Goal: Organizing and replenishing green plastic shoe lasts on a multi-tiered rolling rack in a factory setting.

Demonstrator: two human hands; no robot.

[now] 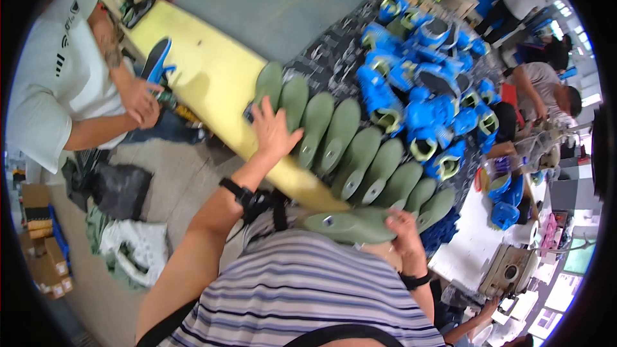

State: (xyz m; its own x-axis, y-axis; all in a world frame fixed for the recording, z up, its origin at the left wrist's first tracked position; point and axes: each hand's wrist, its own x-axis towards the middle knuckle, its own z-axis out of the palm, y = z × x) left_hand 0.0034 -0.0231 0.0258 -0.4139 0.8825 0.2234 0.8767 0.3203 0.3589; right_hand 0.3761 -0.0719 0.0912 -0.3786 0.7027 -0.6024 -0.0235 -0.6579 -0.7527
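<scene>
A row of several green shoe lasts (318, 122) lies side by side along the near edge of the table. My left hand (273, 132) is open, its fingers spread over the lasts at the left end of the row; it touches them or is just above, I cannot tell which. Close to my body, my right hand (405, 231) is shut on a green shoe last (334, 223), held crosswise in front of my striped shirt. Whether a second last is in that grip is hard to make out.
Blue shoes (424, 83) are heaped on the patterned table cover (328, 48) beyond the row. A yellow board (193, 48) edges the table. On the left, a co-worker (83, 90) stands near a blue shoe (156, 61). A sewing machine (509, 270) stands at right.
</scene>
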